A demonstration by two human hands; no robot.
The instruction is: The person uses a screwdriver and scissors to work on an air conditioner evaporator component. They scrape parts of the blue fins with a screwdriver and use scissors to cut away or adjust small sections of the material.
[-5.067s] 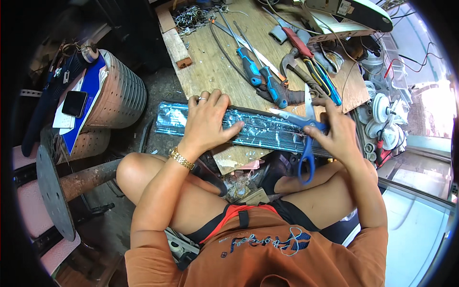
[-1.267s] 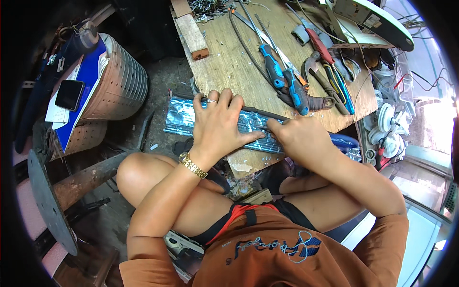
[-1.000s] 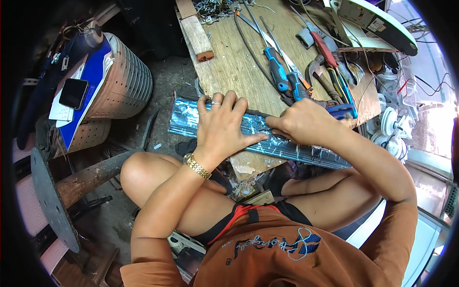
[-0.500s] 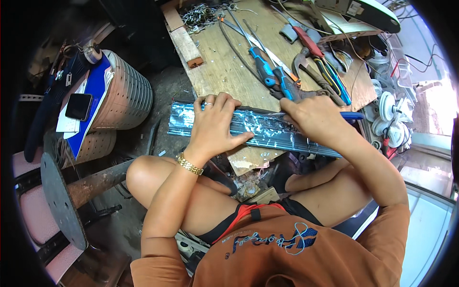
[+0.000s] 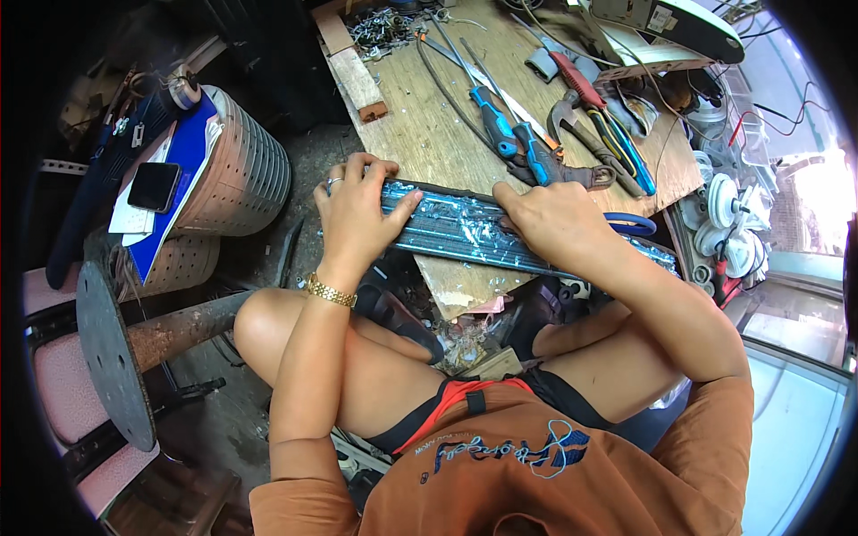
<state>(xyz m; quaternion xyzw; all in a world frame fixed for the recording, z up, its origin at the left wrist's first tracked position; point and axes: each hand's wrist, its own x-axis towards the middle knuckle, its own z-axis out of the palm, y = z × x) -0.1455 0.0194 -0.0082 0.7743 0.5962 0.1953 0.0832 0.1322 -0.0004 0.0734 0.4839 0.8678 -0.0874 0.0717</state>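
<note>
Sits with knees spread at a pale plywood worktop [image 5: 420, 152], with a long, flat, ribbed dark panel [image 5: 456, 223] under torn, shiny silver-blue film laid slantwise across the near edge. Grips the panel's left end with the left hand [image 5: 356, 201] — thumb on top, other fingers toward the far edge — and wears a gold link band [image 5: 331, 291] on that wrist. Rests the right hand [image 5: 554, 219] on the panel's upper face, right of the middle, curled closed around blue-handled scissors [image 5: 631, 222]; shows only a blue loop beyond the hand, blades hidden, so cannot tell how they stand. Has two screwdrivers with blue-and-black handles [image 5: 493, 121] near, past the panel, and just right of those a claw hammer [image 5: 572, 129] with a dark head. Farther off, at the worktop's far left, has a heap of small metal screws [image 5: 382, 34]. To the left, well apart, has a black phone [image 5: 155, 187] lying over a blue folder [image 5: 189, 147] on a perforated metal drum [image 5: 241, 179].
</note>
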